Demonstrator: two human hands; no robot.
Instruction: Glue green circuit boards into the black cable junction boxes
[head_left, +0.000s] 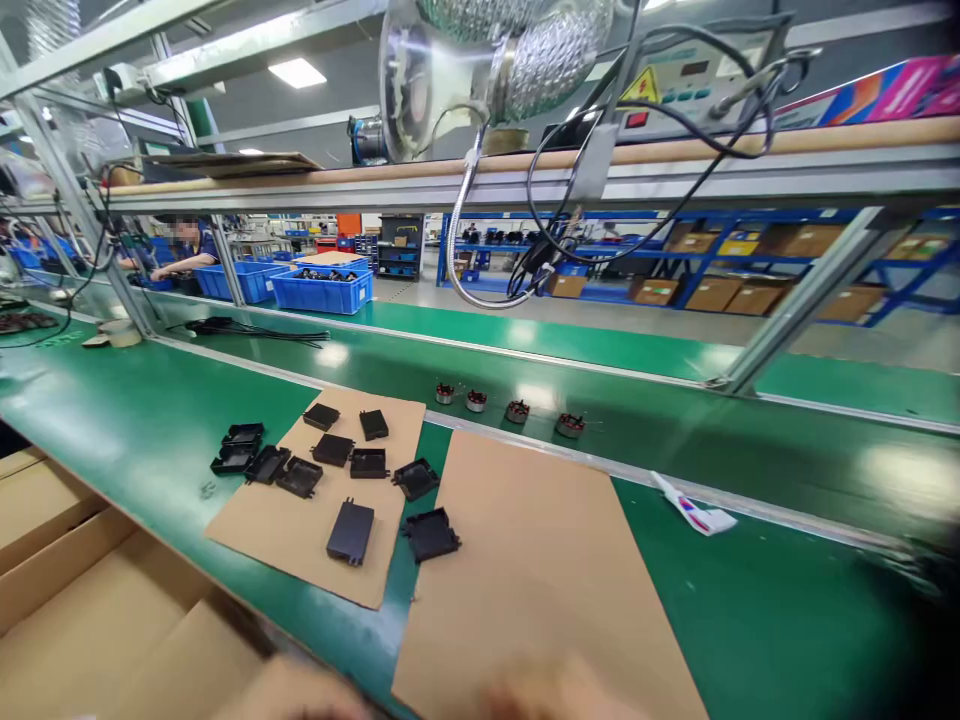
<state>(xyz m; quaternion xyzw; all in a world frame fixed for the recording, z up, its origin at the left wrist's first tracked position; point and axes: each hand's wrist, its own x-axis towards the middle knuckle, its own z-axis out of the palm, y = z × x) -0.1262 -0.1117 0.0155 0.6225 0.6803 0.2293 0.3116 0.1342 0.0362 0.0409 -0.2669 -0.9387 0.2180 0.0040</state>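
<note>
At the bottom edge my left hand (296, 690) shows as a blur by the table's front edge, near an open cardboard box (112, 610). My right hand (559, 692), equally smeared, is over the lower part of a large cardboard sheet (540, 540). The fingers of both are cut off or blurred, so what they hold cannot be made out. Several black plastic housings lie on and around a smaller cardboard sheet (300, 535). Among them are a flat-side-up housing (351, 532) and an open-side-up housing (431, 535) that lies across the gap between the sheets.
Several small round motor parts (517, 411) stand in a row behind the metal strip. A crumpled white wrapper (696, 508) lies at right. Overhead, a shelf beam (337, 190) carries hanging cables and a flexible metal tube (454, 240). Blue bins (322, 292) and a person are farther back.
</note>
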